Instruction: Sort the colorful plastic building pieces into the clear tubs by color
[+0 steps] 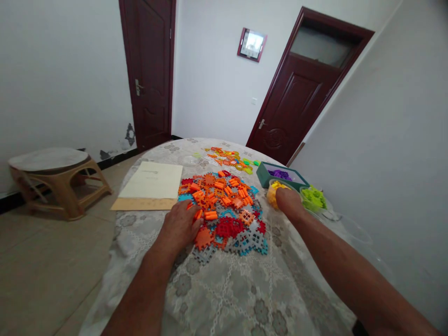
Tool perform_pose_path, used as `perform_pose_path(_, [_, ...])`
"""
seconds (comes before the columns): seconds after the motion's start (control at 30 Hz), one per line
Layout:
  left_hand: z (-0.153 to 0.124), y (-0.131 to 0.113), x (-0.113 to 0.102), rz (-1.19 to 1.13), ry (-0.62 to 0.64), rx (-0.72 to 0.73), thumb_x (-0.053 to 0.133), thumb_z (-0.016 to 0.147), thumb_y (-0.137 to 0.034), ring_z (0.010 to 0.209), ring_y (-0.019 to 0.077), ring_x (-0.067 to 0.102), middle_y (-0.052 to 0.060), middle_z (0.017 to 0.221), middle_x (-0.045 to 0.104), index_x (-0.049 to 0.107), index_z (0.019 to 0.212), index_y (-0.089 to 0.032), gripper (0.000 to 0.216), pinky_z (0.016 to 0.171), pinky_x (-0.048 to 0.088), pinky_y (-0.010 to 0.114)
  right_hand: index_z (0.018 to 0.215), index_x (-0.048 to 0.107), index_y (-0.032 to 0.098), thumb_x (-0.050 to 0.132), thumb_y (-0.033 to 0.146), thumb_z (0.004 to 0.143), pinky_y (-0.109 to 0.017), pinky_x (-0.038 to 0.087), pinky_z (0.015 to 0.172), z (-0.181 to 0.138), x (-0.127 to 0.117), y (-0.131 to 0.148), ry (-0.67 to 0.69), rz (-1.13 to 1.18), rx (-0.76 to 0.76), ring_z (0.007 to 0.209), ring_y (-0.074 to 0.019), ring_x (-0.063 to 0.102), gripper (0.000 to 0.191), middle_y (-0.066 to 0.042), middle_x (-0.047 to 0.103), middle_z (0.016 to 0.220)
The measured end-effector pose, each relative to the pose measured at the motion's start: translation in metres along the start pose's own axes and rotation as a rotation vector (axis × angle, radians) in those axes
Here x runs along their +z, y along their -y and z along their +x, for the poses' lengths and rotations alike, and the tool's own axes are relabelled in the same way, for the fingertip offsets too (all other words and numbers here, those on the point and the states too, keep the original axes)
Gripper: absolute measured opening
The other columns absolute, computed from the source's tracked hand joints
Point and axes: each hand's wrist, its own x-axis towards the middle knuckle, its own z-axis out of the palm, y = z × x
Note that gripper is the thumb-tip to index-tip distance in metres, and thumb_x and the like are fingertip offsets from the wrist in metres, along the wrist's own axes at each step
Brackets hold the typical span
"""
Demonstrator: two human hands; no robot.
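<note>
My left hand [182, 224] rests at the left edge of a heap of plastic building pieces [227, 228]. Its thumb and fingers are curled round an orange plastic piece [199, 214]. Flat notched squares in red, grey, blue and orange make up the heap, with several small orange pieces [227, 201] on top. On the right, my right hand [289, 200] reaches to a clear round tub [271, 198] of yellow pieces [278, 185]. Its fingers are mostly hidden, so what they hold cannot be made out.
Behind the tub stands a green box [263, 175] with purple pieces. A second tub holds lime-green pieces [313, 198]. More orange and yellow pieces [229, 159] lie farther back. A cream paper pad [152, 181] is at left on the cloth-covered table [224, 289]; a stool [59, 182] stands beyond.
</note>
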Motion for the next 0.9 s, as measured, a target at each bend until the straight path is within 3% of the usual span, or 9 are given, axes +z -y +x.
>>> perform_pose_path(0.27, [0.0, 0.002, -0.001, -0.012, -0.047, -0.02, 0.059, 0.097, -0.033, 0.129, 0.0317, 0.062, 0.017, 0.132, 0.069, 0.073, 0.114, -0.02, 0.026, 0.114, 0.049, 0.049, 0.12, 0.073, 0.007, 0.049, 0.014, 0.102, -0.036, 0.058, 0.09, -0.02, -0.035, 0.01, -0.056, -0.023, -0.064, 0.106, -0.0301, 0.077, 0.031, -0.025, 0.075, 0.117])
perform_pose_path(0.53, [0.004, 0.014, 0.011, -0.163, -0.291, -0.058, 0.047, 0.104, -0.04, 0.131, 0.0309, 0.062, 0.018, 0.133, 0.069, 0.065, 0.128, -0.016, 0.039, 0.118, 0.048, 0.051, 0.112, 0.068, 0.015, 0.051, 0.018, 0.104, -0.034, 0.055, 0.077, -0.07, -0.101, 0.044, -0.259, 0.101, -0.218, 0.09, -0.028, 0.077, 0.02, -0.018, 0.076, 0.108])
perform_pose_path(0.63, [0.006, 0.016, 0.008, -0.213, -0.361, -0.062, 0.041, 0.107, -0.041, 0.133, 0.0289, 0.061, 0.016, 0.134, 0.069, 0.064, 0.131, -0.017, 0.04, 0.12, 0.047, 0.05, 0.097, 0.067, 0.018, 0.057, 0.024, 0.102, -0.032, 0.051, 0.075, -0.084, -0.112, 0.061, -0.293, 0.389, -0.312, 0.087, -0.0243, 0.075, 0.012, -0.013, 0.077, 0.098])
perform_pose_path(0.7, [0.007, 0.018, 0.006, -0.227, -0.393, -0.073, 0.039, 0.108, -0.041, 0.134, 0.0283, 0.062, 0.015, 0.135, 0.07, 0.064, 0.131, -0.018, 0.041, 0.12, 0.047, 0.05, 0.092, 0.065, 0.02, 0.061, 0.026, 0.099, -0.03, 0.051, 0.072, -0.087, -0.108, 0.074, -0.236, 0.695, -0.373, 0.08, -0.0214, 0.074, 0.01, -0.008, 0.077, 0.089])
perform_pose_path(0.9, [0.005, 0.02, 0.006, -0.244, -0.405, -0.087, 0.038, 0.109, -0.041, 0.13, 0.0275, 0.064, 0.014, 0.131, 0.072, 0.063, 0.134, -0.02, 0.042, 0.117, 0.051, 0.05, 0.085, 0.064, 0.021, 0.074, 0.041, 0.083, -0.024, 0.051, 0.053, -0.081, -0.06, 0.12, 0.278, 1.72, -0.25, 0.056, -0.0157, 0.068, 0.023, 0.001, 0.069, 0.065])
